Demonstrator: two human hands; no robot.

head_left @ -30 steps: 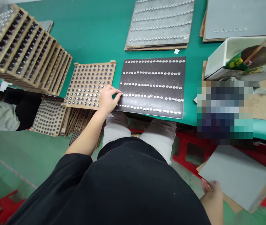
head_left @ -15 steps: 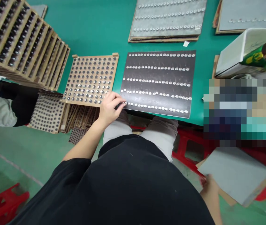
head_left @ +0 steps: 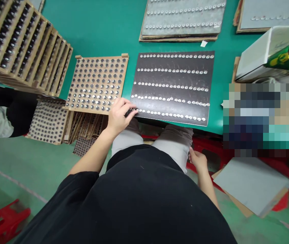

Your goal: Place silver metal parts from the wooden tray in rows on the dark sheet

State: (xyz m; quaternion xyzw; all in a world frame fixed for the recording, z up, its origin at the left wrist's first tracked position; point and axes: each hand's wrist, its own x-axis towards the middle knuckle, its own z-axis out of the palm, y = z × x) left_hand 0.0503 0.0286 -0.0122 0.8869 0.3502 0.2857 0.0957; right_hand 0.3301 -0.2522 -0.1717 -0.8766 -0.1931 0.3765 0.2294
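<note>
- Head view: left hand point(head_left: 120, 115) at the near left corner of a dark plate point(head_left: 172, 62), which lies on the green counter point(head_left: 101, 27).
- Left grip: thumb and forefinger bent toward each other over the end of the nearest row; cannot tell whether a disc is clamped between them.
- Plate bears five rows of small metal discs point(head_left: 171, 85), some gaps uneven.
- Wooden tray point(head_left: 83, 110) just left of plate, filled with dark round pieces point(head_left: 97, 71); many in the nearer rows show shiny tops.
- Right hand point(head_left: 199, 160) below counter level, beside the right thigh; fingers curled, contents hidden, grip state cannot be told.
- Beyond plate: grey plate point(head_left: 182, 18) with similar rows.
- Far left: tall stack of trays point(head_left: 27, 47).
- Right: white box point(head_left: 253, 57).
</note>
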